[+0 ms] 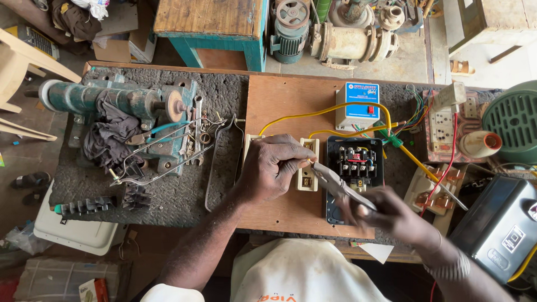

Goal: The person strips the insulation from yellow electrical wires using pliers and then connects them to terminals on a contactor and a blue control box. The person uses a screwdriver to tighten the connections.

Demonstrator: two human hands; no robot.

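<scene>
My left hand [274, 168] rests on a cream switch block [308, 170] mounted on a wooden board [291, 100], fingers curled, pinching the end of a yellow wire [330, 111]. My right hand [391, 215] grips the handles of metal pliers [335, 183], whose jaws point up-left to the wire end at my left fingertips. Just right of the switch block sits an open black starter box [354, 159] with terminals showing. The yellow wires loop up past a white and blue box [358, 105].
A green bench tool with a grey rag [120, 120] stands at the left on the dark mat. At the right are a socket board [443, 126], a white fuse holder [428, 187], a dark grey meter box [500, 223] and a green fan grille [513, 114]. Motors [335, 33] lie beyond the table.
</scene>
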